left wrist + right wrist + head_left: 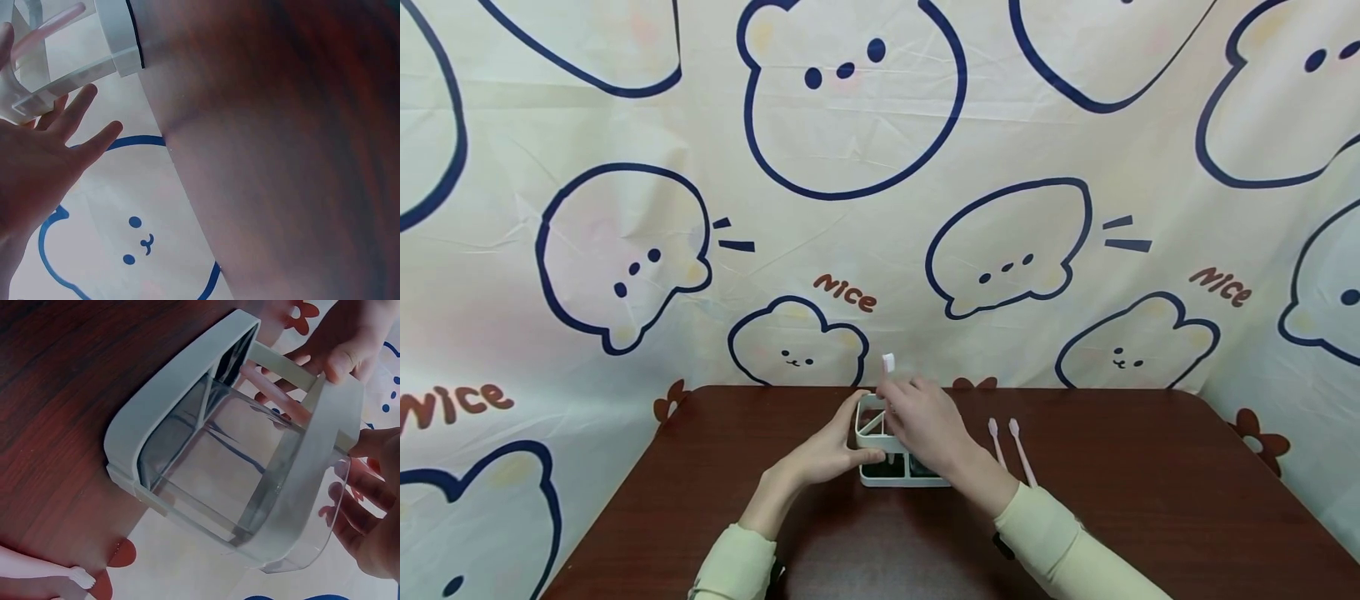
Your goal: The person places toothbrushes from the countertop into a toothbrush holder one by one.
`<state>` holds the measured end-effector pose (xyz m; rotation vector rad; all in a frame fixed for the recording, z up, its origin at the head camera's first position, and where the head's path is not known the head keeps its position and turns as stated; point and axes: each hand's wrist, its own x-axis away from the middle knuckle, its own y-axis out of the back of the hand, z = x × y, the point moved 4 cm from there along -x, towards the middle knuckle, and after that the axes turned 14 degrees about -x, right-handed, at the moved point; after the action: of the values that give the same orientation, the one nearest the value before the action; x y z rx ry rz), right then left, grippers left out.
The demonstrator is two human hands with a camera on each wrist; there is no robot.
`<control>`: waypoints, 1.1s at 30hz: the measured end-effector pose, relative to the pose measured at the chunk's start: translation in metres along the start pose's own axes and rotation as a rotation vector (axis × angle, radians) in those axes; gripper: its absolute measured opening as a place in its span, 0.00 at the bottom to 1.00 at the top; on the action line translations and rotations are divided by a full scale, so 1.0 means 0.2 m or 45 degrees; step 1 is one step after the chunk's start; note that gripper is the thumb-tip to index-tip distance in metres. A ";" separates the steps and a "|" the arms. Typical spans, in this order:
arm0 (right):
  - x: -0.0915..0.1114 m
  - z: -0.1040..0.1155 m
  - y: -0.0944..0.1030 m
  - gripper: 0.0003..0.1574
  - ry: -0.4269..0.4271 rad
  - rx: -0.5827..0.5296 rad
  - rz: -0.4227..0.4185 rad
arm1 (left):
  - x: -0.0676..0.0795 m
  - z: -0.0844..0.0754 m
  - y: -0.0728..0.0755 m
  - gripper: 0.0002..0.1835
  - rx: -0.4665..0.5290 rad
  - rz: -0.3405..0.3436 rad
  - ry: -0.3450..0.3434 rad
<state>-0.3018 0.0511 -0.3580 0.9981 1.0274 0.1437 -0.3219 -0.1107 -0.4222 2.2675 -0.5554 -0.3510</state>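
Observation:
A pale grey-white toothbrush holder [872,442] with a divided top and a clear cup [275,550] stands on the table. My left hand [825,450] grips its left side, thumb on the front of the upper frame and fingers spread behind. My right hand [928,421] is over the top right of the holder, fingers curled around a toothbrush [888,362] whose white head sticks up above them. In the right wrist view its pink handle [275,394] slants down inside the frame, with the right hand [375,512] beside the clear cup.
Two pink toothbrushes [1021,450] lie side by side on the dark brown table [1150,483], right of the holder near my right forearm. A cloth [880,233] printed with cartoon bears hangs behind the table's far edge.

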 end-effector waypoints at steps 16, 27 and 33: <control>0.02 0.00 0.03 0.09 -0.003 -0.024 0.000 | -0.01 0.00 0.00 0.42 0.017 0.005 -0.022; 0.05 -0.03 0.13 0.11 -0.061 -0.144 -0.065 | 0.00 0.01 0.00 0.45 -0.010 -0.005 0.006; 0.09 -0.05 0.18 0.12 -0.114 -0.191 -0.062 | 0.00 0.00 0.00 0.46 -0.016 -0.006 0.006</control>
<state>-0.2879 0.0869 -0.3438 0.8358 0.9443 0.1327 -0.3225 -0.1104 -0.4229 2.2575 -0.5446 -0.3505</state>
